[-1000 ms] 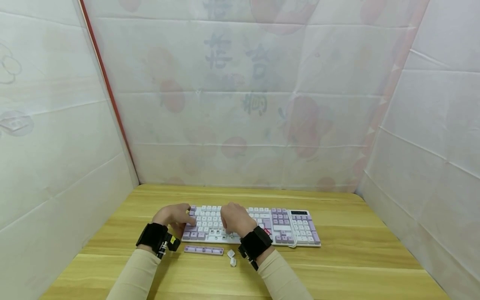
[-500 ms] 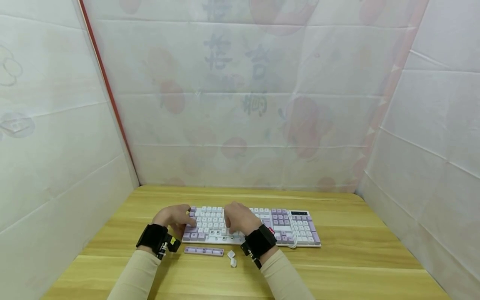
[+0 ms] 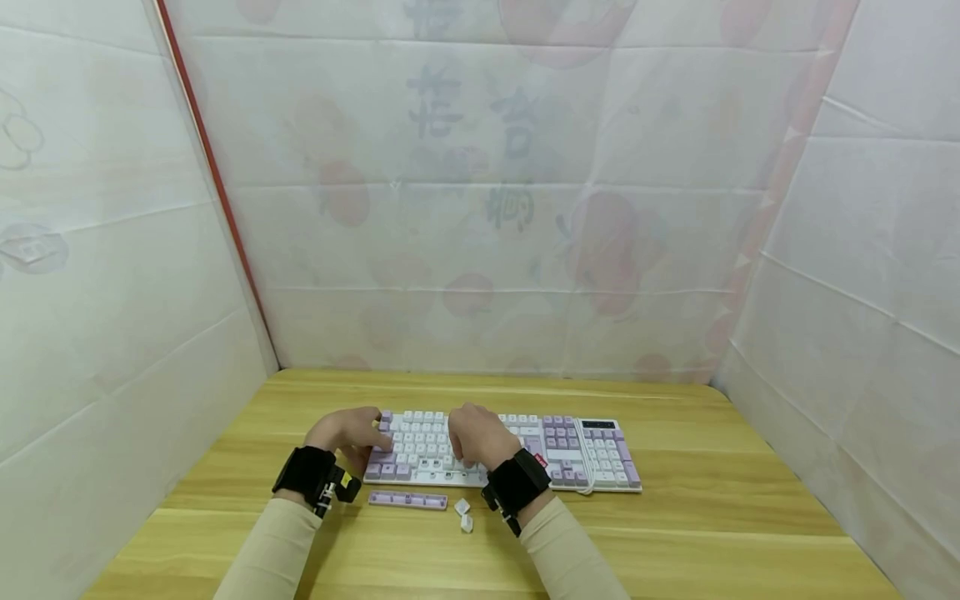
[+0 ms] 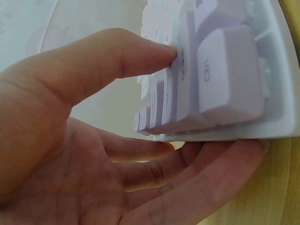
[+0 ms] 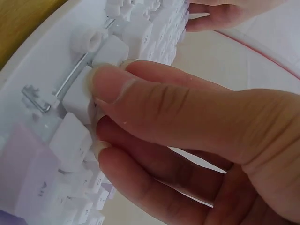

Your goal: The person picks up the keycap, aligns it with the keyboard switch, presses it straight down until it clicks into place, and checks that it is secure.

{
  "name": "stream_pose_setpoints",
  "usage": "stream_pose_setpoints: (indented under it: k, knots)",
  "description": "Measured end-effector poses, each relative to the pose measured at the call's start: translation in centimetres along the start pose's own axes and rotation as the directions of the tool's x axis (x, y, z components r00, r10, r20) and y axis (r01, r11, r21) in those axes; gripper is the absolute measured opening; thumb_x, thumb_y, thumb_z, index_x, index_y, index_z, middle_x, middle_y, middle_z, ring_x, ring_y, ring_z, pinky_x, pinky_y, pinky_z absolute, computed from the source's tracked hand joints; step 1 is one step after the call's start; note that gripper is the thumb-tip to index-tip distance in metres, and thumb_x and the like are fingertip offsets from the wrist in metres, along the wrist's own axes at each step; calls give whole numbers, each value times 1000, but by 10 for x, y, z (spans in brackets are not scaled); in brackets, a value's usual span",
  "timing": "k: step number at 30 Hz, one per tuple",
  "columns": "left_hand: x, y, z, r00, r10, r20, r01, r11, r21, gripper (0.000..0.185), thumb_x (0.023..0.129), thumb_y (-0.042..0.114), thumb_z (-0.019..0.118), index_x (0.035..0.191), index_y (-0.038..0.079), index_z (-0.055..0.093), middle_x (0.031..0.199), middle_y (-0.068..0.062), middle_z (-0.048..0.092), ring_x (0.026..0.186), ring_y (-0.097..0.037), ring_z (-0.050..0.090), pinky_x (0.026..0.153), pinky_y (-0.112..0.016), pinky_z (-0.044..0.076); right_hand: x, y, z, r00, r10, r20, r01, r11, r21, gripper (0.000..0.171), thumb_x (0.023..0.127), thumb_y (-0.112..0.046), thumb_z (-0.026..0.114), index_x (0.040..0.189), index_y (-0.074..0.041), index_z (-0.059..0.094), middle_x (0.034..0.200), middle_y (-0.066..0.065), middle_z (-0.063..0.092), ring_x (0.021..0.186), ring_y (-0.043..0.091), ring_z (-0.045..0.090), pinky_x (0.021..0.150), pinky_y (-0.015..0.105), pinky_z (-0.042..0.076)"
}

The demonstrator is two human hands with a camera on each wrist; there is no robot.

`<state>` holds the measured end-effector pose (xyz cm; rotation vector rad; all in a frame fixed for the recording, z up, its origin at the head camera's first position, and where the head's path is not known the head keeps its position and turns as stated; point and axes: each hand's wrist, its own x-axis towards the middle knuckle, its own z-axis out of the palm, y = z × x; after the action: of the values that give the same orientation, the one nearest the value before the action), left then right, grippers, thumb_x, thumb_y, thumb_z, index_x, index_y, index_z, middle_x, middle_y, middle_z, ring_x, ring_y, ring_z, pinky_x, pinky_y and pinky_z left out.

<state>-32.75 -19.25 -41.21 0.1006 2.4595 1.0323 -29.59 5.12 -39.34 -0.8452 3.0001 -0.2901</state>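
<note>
Keycap (image 5: 82,96) inside right hand (image 3: 474,436) grip

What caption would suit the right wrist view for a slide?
Right hand pinches a white keycap on the keyboard, beside a bare metal wire.

Wooden table (image 3: 675,533) bears keyboard (image 3: 585,454), spacebar keycap (image 3: 407,501), two keycaps (image 3: 464,515)

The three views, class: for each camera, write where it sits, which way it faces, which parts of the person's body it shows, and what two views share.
Head: worn on the head, facing forward and down at the keyboard on the table; shows both sleeves, left hand, right hand.
Left wrist: beside the keyboard's end, showing thumb on keys, fingers under its edge.
Right wrist: low over the keys, showing fingertips pinching a white keycap.
Shared: right wrist and head views both show the left hand.
</note>
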Motion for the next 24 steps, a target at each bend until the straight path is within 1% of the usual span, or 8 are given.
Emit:
stream_pose_setpoints:
  k: [4,10,15,18,21,24]
  knots:
    - [1,0,0,1000,8,0,-8,1000,-2,72,83,17,68,140,-5,32,96,-15,63,78,-25,67,65,-41,59,1,-1,1,1000,2,-6,-2,1000,-5,25,70,7,76,58,-13,68,58,-7,55,54,8,50,49,19,43]
    - [1,-3,1,1000,6,-1,-6,1000,-4,71,83,18,69,140,-4,33,97,-15,62,79,-24,66,65,-40,59,0,-5,1,1000,8,10,-7,1000,-29,25,68,8,77,60,-13,67,61,-6,57,55,7,50,49,18,44]
    - [2,-5,1,1000,1,-5,-1,1000,4,75,83,20,70,142,-5,31,97,-15,63,79,-24,66,65,-40,59,1,-8,1,1000,-4,13,5,1000,-27,21,70,-3,81,61,-13,65,60,-6,55,55,6,47,50,18,41]
    - [3,-5,1,1000,6,-4,-6,1000,4,74,83,19,70,141,-4,32,98,-15,63,80,-24,66,65,-40,59,1,-9,1,1000,-29,2,29,999,-42,20,71,-10,82,61,-15,65,59,-8,53,56,6,47,53,18,42]
    - [4,-4,0,1000,10,-2,-10,1000,8,71,83,19,70,140,-4,34,98,-15,63,80,-24,66,66,-40,59,2,-11,1,999,-43,-13,42,997,-71,19,72,-12,81,61,-16,67,58,-9,54,56,6,49,53,18,44]
    - [4,-4,-1,1000,8,-4,-8,1000,6,71,83,19,70,140,-4,34,97,-15,63,79,-24,67,65,-40,59,4,-13,2,999,-36,-19,34,995,-90,19,73,-11,81,60,-15,67,56,-8,53,55,7,48,51,19,42]
